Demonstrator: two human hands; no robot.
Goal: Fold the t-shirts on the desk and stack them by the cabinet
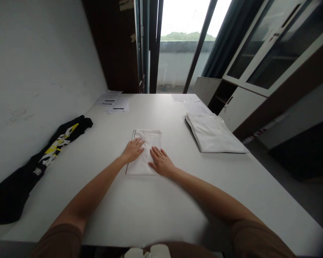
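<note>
A small folded white cloth (pixel 144 166) lies flat on the white table, its left edge showing a thin dark line. My left hand (pixel 134 149) rests palm down on its upper left part, fingers stretched out. On the right side of the cloth lies my right hand (pixel 161 162), also palm down with fingers extended. Both hands touch the cloth without gripping it. What kind of textile it is, I cannot tell.
The white table (pixel 140 211) reaches toward a window. Along the left wall lies a black garment (pixel 37 168) with a yellow and white pattern. Papers (pixel 114 102) sit at the far left, more sheets (pixel 195 105) at the far right. A larger folded white cloth (pixel 215 134) lies on the right.
</note>
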